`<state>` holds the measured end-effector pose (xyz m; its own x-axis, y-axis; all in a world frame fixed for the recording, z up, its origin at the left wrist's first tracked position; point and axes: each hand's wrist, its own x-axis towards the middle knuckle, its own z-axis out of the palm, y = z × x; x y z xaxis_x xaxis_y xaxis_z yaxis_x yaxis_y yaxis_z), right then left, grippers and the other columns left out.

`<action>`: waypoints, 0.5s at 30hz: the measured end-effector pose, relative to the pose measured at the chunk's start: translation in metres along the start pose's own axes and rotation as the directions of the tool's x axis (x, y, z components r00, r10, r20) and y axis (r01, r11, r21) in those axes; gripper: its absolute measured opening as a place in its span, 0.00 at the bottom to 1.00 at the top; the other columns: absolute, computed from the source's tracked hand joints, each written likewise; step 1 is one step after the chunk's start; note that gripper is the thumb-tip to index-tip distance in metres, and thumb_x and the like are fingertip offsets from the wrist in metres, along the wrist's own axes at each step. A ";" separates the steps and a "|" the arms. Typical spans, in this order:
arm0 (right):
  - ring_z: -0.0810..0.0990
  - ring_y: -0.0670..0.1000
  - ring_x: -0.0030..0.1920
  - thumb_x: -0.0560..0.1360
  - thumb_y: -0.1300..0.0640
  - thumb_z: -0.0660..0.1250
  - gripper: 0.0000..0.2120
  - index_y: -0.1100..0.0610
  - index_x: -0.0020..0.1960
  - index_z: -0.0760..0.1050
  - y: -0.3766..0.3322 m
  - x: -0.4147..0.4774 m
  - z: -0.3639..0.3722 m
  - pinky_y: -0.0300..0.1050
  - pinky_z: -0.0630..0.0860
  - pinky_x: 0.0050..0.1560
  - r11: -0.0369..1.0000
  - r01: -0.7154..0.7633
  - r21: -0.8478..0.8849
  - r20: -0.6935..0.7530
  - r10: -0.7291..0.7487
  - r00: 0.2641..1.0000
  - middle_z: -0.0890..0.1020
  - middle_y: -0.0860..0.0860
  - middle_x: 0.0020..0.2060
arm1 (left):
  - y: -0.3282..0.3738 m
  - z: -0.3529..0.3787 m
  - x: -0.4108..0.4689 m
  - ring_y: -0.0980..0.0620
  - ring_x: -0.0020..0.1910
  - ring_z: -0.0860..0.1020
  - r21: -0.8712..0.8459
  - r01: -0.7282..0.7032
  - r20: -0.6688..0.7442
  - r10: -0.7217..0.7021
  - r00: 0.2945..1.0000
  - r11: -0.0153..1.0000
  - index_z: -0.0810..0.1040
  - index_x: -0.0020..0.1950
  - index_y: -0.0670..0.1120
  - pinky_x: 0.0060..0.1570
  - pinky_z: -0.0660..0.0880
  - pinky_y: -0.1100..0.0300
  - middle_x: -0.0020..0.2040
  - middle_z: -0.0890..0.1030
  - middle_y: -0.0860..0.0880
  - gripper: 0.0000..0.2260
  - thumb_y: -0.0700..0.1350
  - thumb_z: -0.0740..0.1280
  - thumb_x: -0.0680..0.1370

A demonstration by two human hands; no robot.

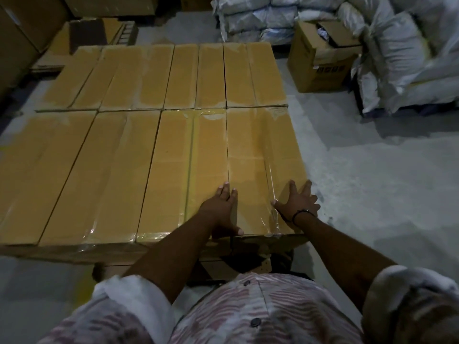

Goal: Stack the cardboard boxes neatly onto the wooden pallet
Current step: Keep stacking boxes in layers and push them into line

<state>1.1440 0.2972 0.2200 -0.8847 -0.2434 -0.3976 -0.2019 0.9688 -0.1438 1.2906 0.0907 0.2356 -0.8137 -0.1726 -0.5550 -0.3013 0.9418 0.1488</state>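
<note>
Several long tan cardboard boxes, sealed with clear tape, lie side by side in two rows and form a flat layer in front of me. The near right box (pixel 263 155) is the one I touch. My left hand (pixel 221 212) lies flat on its near left edge, thumb hooked over the front end. My right hand (pixel 298 202) presses flat on its near right corner, fingers spread. The far row of boxes (pixel 173 75) butts against the near row. The pallet is hidden under the boxes; only dark shadow and a lower box layer (pixel 223 266) show below the front edge.
An open brown carton (pixel 320 63) stands on the floor at the far right. White sacks (pixel 402 60) pile up along the right and back. More cardboard boxes (pixel 29 28) stack at the far left. Grey concrete floor (pixel 372 170) lies to the right.
</note>
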 end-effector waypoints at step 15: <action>0.31 0.60 0.79 0.80 0.32 0.36 0.40 0.56 0.82 0.33 -0.008 -0.033 0.036 0.63 0.33 0.77 0.892 0.395 -0.220 0.135 -0.373 0.918 0.31 0.57 0.79 | -0.001 0.005 0.003 0.44 0.82 0.36 0.007 0.001 -0.039 0.000 0.999 1.000 0.33 0.83 0.49 0.78 0.56 0.43 0.81 0.29 0.46 0.66 0.75 0.73 0.65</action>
<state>1.1895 0.2961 0.2014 -0.6798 -0.5912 -0.4341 -0.6220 0.7783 -0.0858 1.2910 0.0905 0.2297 -0.8325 -0.1841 -0.5225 -0.2982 0.9438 0.1426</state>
